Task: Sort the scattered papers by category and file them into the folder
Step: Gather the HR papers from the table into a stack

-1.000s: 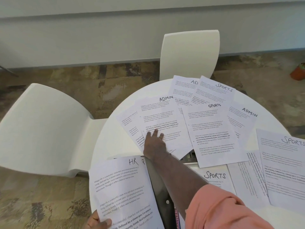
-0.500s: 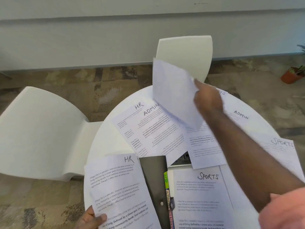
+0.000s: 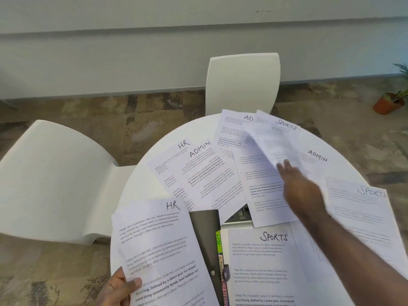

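Printed sheets with handwritten headings lie scattered on the round white table (image 3: 141, 186). My left hand (image 3: 117, 290) grips an HR sheet (image 3: 159, 250) by its near edge at the bottom left. Under it lies a black folder (image 3: 205, 235) with coloured tabs (image 3: 218, 241). My right hand (image 3: 302, 191) reaches over the middle of the table, fingertips pinching the near corner of a blurred sheet (image 3: 271, 144) held low over the pile. Around it lie an HR sheet (image 3: 174, 160), an ADMIN sheet (image 3: 207, 173), another ADMIN sheet (image 3: 318, 157) and SPORTS sheets (image 3: 265, 261) (image 3: 362, 208) (image 3: 284, 124).
A white chair (image 3: 242, 82) stands at the table's far side and another white chair (image 3: 48, 177) at its left. A potted plant (image 3: 386, 104) sits on the patterned carpet at the far right, by the wall.
My right hand lifted a sheet off the ADMIN pile at left, swung it up and right, and now has it low over the right-hand papers. An HR sheet is uncovered at left.
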`<action>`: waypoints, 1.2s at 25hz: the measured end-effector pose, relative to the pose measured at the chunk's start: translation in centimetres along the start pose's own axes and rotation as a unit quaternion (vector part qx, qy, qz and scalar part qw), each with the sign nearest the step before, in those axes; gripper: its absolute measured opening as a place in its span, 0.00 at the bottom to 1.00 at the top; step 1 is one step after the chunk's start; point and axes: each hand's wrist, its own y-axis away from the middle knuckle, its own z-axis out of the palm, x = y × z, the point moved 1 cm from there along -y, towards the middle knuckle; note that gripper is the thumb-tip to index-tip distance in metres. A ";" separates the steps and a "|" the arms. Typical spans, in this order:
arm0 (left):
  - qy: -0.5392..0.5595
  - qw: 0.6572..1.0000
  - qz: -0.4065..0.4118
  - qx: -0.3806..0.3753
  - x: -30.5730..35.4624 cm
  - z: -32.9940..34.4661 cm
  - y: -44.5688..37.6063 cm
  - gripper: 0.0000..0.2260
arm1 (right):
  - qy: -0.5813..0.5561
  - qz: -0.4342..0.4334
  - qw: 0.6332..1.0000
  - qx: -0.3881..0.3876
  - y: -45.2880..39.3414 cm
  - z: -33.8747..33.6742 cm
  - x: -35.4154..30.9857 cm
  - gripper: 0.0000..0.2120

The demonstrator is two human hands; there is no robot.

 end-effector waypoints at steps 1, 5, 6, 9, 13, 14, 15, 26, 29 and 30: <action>0.002 1.000 -0.002 -0.001 0.0 -0.1 0.1 0.16 | 0.005 0.006 0.998 -0.065 1.2 1.9 -0.7 0.28; 0.015 1.000 -0.012 -0.003 -0.1 -1.3 0.5 0.18 | 0.023 0.034 0.955 -0.295 3.9 6.7 -2.6 0.25; 0.017 1.000 -0.012 -0.002 0.0 -1.6 0.7 0.18 | 0.023 0.039 0.957 -0.287 3.8 6.7 -3.3 0.24; 0.007 1.000 0.003 0.018 0.0 -2.7 1.2 0.18 | -0.093 -0.004 0.985 -0.145 1.9 5.6 -8.0 0.19; 0.035 0.999 0.013 0.024 0.2 -3.8 1.2 0.17 | -0.208 -0.156 0.942 -0.213 -2.0 3.7 -20.5 0.17; 0.033 0.999 0.012 0.025 0.3 -4.0 1.2 0.17 | -0.179 -0.183 0.937 -0.239 -2.5 3.8 -23.3 0.18; 0.028 0.999 0.012 0.029 0.5 -4.0 1.2 0.17 | -0.141 -0.198 0.938 -0.248 -2.9 4.2 -25.5 0.18; -0.047 0.994 0.023 0.099 1.3 -5.5 1.2 0.17 | -0.064 -0.197 0.945 -0.252 -5.1 6.3 -28.6 0.19; -0.053 0.993 0.019 0.105 2.0 -5.2 1.0 0.18 | -0.057 -0.194 0.948 -0.246 -5.4 6.3 -28.6 0.19; -0.054 0.993 0.015 0.106 2.2 -5.2 1.0 0.18 | -0.056 -0.190 0.949 -0.246 -5.5 6.3 -28.8 0.19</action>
